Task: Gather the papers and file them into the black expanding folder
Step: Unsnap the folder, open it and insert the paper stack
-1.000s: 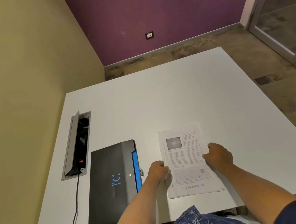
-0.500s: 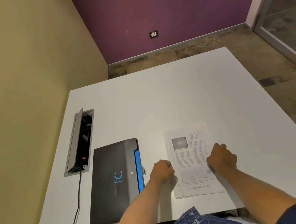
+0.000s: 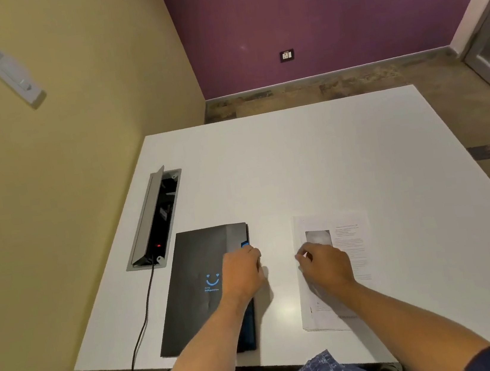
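White table (image 3: 311,158) fills view; your papers (image 3: 352,252) blurred, print unreadable, lower part behind right hand (image 3: 325,263), fingers curled at stack's left edge; left hand (image 3: 243,274) curled over black folder (image 3: 200,284) right edge, grip unclear

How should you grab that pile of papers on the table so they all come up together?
Take the stack of papers by its long left edge, where the right hand already rests. The sheets lie flat on the white table in a neat pile, so I'd slide fingers under that edge from the left, thumb on top, and pinch the whole stack.
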### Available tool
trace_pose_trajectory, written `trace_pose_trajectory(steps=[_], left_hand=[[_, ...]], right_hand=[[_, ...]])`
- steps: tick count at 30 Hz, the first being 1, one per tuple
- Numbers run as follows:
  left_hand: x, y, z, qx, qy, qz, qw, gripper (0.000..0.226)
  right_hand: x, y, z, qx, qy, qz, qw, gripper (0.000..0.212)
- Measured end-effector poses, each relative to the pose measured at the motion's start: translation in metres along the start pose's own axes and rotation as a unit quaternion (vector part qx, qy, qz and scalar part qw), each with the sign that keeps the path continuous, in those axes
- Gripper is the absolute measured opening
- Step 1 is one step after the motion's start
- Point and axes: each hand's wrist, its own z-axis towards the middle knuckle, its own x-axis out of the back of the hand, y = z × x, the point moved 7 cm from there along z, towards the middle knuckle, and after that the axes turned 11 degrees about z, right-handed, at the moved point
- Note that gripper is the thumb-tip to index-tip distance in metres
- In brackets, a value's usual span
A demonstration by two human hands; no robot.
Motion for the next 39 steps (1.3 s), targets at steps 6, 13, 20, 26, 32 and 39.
trace_pose_trajectory(steps=[6,13,20,26,32,39], left_hand=[[-0.020,-0.050,-0.015,0.075,-0.033,0.016,0.996,0.024],[-0.054,-0.070,-0.031,0.126,-0.134,-0.021,0.983,0.054],[-0.077,-0.070,-0.031,0.139,-0.192,-0.044,0.971,0.079],[-0.089,-0.068,-0.031,0.140,-0.201,-0.027,0.969,0.089],[-0.096,-0.065,-0.032,0.138,-0.218,-0.021,0.966,0.079],[-0.074,-0.050,-0.020,0.066,-0.187,0.050,0.979,0.092]], right_hand=[[-0.045,-0.040,-0.001,0.059,-0.060,-0.016,0.996,0.024],[-0.100,-0.055,-0.004,0.019,-0.126,-0.012,0.992,0.062],[-0.127,-0.051,-0.002,-0.018,-0.131,-0.036,0.991,0.055],[-0.138,-0.053,0.000,-0.026,-0.119,-0.054,0.991,0.024],[-0.148,-0.044,-0.005,-0.060,-0.127,0.020,0.990,0.018],[-0.147,-0.052,-0.011,-0.088,-0.143,0.228,0.959,0.012]])
